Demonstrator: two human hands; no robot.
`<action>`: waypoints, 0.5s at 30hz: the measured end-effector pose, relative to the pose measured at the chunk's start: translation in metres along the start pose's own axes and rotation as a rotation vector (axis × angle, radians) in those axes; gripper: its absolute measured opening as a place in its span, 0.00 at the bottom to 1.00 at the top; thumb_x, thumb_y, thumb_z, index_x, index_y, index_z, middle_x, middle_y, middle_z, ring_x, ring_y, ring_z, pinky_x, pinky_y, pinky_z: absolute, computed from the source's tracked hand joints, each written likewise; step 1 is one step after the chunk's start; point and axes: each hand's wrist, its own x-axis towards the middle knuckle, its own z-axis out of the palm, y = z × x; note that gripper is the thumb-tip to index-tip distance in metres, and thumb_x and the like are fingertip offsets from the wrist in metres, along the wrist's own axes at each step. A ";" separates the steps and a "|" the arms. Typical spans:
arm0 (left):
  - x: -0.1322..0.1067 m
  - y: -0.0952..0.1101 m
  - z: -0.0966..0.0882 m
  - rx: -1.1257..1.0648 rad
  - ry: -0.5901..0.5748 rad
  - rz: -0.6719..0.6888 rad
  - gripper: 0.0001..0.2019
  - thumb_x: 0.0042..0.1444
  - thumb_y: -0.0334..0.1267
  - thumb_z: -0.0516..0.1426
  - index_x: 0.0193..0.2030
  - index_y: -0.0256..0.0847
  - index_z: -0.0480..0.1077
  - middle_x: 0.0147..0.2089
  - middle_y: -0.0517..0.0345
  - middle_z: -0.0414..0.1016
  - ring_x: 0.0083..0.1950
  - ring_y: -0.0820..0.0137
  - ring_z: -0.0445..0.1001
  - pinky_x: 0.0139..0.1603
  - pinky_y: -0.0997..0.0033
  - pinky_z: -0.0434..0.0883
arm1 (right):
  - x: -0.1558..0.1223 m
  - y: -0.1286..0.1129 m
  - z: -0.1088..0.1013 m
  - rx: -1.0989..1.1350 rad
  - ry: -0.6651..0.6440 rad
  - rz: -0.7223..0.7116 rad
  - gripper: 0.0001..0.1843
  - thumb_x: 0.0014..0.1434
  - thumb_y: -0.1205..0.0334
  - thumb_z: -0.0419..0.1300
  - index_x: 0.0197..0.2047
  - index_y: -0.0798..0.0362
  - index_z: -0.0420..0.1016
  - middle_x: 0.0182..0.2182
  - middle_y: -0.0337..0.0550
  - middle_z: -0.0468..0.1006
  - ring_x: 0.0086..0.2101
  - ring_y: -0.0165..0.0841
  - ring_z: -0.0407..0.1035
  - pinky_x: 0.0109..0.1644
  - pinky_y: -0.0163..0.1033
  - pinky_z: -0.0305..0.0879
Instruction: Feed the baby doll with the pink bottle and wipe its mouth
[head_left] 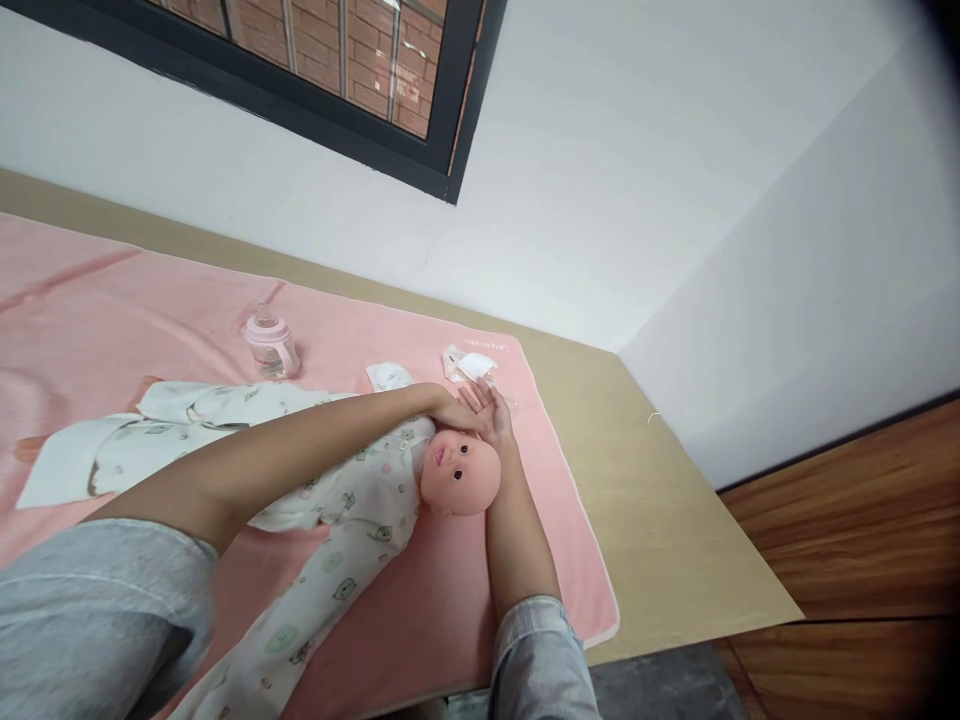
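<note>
A bald baby doll (460,474) in a white printed outfit lies on its back on a pink blanket (450,590), head to the right and face up. My left arm reaches across the doll's chest. My left hand (451,408) is at the far side of the doll's head, its fingers stretched toward my right palm and partly hidden. Beyond the crown of the head, my right hand (491,410) is turned palm up with fingers spread. The two hands overlap or touch at the right palm. Neither shows an object in its grasp.
A pink-lidded baby bottle (271,345) stands on the blanket behind the doll's body. Near my hands lies a small white item in clear plastic (472,364). The wooden tabletop (645,500) extends right of the blanket. A wall and a dark-framed window (442,150) rise behind.
</note>
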 end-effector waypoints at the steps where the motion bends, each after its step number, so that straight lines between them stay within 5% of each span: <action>1: -0.003 0.001 -0.002 0.005 -0.023 -0.005 0.24 0.51 0.53 0.51 0.42 0.38 0.78 0.35 0.48 0.79 0.38 0.57 0.75 0.43 0.60 0.73 | -0.001 -0.001 0.001 0.005 0.003 -0.004 0.15 0.61 0.55 0.55 0.46 0.51 0.75 0.51 0.44 0.76 0.49 0.36 0.75 0.61 0.47 0.68; 5: -0.023 0.001 -0.013 0.054 -0.023 0.005 0.28 0.57 0.55 0.47 0.52 0.41 0.76 0.44 0.47 0.79 0.43 0.57 0.76 0.50 0.60 0.71 | -0.008 -0.004 0.004 0.004 -0.006 -0.010 0.14 0.60 0.56 0.56 0.47 0.50 0.75 0.49 0.43 0.77 0.49 0.33 0.75 0.57 0.42 0.71; 10: -0.061 -0.001 -0.022 0.141 0.170 0.059 0.29 0.61 0.56 0.45 0.59 0.41 0.71 0.61 0.47 0.70 0.61 0.54 0.66 0.64 0.57 0.58 | -0.012 -0.006 0.006 0.020 0.002 -0.014 0.13 0.59 0.60 0.58 0.47 0.50 0.75 0.45 0.41 0.80 0.46 0.28 0.75 0.53 0.37 0.73; 15: -0.091 -0.007 -0.025 0.196 0.359 0.172 0.28 0.66 0.53 0.41 0.65 0.44 0.64 0.68 0.52 0.61 0.66 0.59 0.61 0.66 0.62 0.55 | -0.011 -0.009 0.007 0.062 0.023 -0.069 0.09 0.61 0.62 0.57 0.42 0.52 0.76 0.39 0.40 0.81 0.44 0.27 0.76 0.59 0.39 0.70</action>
